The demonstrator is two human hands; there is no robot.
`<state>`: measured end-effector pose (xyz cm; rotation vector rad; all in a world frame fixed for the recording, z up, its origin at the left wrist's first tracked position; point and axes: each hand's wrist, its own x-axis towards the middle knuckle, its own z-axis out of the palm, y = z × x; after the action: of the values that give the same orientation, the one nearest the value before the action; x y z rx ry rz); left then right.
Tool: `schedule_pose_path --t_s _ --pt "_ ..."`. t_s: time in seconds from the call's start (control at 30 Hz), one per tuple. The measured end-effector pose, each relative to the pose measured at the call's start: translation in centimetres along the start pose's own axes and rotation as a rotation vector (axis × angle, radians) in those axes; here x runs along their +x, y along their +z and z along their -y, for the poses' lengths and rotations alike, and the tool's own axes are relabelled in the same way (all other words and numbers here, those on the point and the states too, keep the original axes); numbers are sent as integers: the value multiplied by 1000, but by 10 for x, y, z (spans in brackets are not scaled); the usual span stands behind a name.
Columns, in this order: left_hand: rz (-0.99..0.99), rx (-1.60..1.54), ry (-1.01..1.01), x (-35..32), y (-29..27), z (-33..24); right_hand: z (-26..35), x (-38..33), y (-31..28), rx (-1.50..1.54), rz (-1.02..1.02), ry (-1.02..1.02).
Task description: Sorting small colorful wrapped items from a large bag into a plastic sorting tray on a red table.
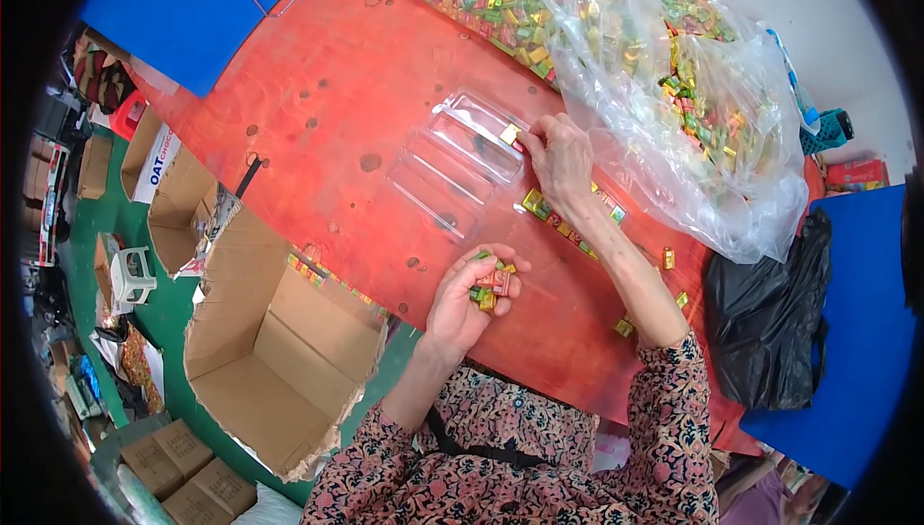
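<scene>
Your R hand [561, 161] pinches 1 small yellow shiny-wrapped block [510, 135] at clear plastic compartmented tray [462, 159].
Tray lies L of R grip, slots' long axes upper-L to lower-R; R hand nearer. Your L hand [456, 306], half-curled nearer you, cradles red/green/yellow wrapped blocks [496, 282].

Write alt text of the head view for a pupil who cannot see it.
A person's right hand holds a small, blocky yellow piece at a clear plastic compartmented tray on a red table, while the left hand cups small green, red and yellow pieces. At upper right lies a large transparent plastic bag of similar pieces.
</scene>
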<state>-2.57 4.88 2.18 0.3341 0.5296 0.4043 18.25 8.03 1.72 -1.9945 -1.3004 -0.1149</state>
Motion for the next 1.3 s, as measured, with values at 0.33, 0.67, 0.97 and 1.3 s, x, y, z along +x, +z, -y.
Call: schedule_pose_path --t_s 0.33,0.67,0.97,1.3 --pt "38 -3 13 -1 -3 0 5 -5 -9 -119 177 17" --pt "35 1 36 3 -8 4 10 -4 -25 -26 197 16" --pt "72 -28 -20 2 -3 0 40 -36 -70 707 650 144" --pt "110 -120 -25 4 -10 5 64 -50 -73 447 873 -107"
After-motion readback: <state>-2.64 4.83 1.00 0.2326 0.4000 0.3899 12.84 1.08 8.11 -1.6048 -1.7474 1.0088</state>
